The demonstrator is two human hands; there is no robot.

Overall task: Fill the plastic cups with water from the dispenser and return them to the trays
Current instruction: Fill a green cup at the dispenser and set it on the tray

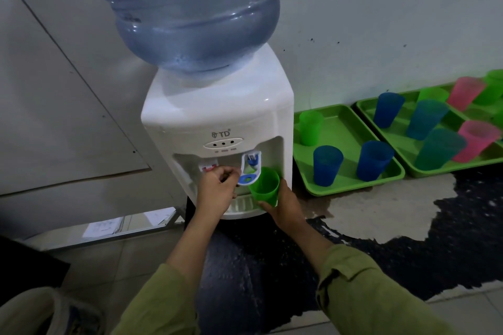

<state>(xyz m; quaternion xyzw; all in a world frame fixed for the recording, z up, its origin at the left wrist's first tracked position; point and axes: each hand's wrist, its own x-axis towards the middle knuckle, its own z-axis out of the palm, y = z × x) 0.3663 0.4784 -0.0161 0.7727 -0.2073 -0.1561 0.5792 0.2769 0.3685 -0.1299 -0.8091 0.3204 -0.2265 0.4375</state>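
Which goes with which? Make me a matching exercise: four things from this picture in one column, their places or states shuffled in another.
Things
1. held cup
2. left hand
3. bottle
4. near tray

Places or states
A. upside down on the dispenser
B. in the right hand, by the blue tap
C. carries a green cup and two blue cups
D. fingers curled on the blue tap

Pairs: 1-B, 2-D, 3-A, 4-C
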